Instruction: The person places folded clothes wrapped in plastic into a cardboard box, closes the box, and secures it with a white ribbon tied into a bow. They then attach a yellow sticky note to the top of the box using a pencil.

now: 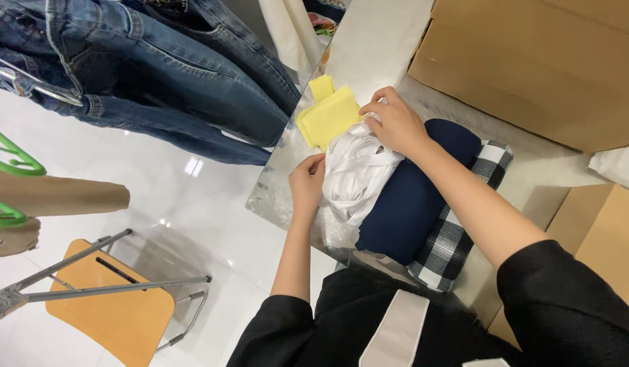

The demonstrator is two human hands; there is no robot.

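Observation:
A bundle of white fabric (359, 178) lies on a shiny metal table (280, 183). My left hand (308, 183) grips its near left edge. My right hand (396, 122) presses down on its far end, fingers curled into the cloth. Just beyond the bundle sits a folded yellow cloth (328, 115), close to my right fingertips. To the right of the white fabric lie a folded navy cloth (413, 197) and, under it, a black-and-white checked cloth (457, 238). My forearms are bare below black sleeves.
A large cardboard box (532, 68) stands at the back right, another brown box (600, 238) at the right edge. Blue jeans (165, 75) hang at the upper left. A tipped orange-seated chair (104, 299) lies on the white floor, green hangers (8, 163) at far left.

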